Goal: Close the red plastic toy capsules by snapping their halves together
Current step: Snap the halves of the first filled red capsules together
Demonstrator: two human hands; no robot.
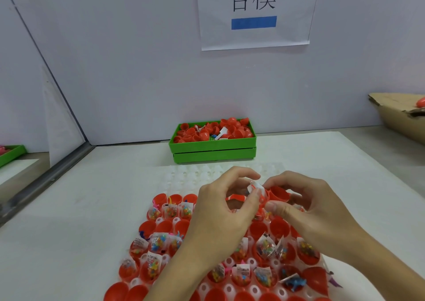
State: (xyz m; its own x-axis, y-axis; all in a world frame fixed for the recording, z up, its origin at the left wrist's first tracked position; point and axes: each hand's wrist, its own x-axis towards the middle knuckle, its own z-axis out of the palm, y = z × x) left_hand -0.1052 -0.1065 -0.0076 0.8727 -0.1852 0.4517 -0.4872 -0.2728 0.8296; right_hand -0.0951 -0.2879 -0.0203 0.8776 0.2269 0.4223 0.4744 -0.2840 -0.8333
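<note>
I read this as the mating step for one capsule: my left hand and right hand meet above the far part of the white holder tray, which lies on the bench. The right fingers are curled round a red capsule half, open side tilted toward the left hand. The left fingers pinch a small white packet at the mouth of that half; whether they also hold the mating half I cannot tell, since the hand hides it. Below the hands, rows of filled red halves sit upright in the tray's sockets, packets showing, not yet capped. Loose red halves fill the green bin at the back. Next, I judge, the packet must be tucked fully inside so no edge is caught at the rim, then the two halves aligned squarely and pressed until they snap.
</note>
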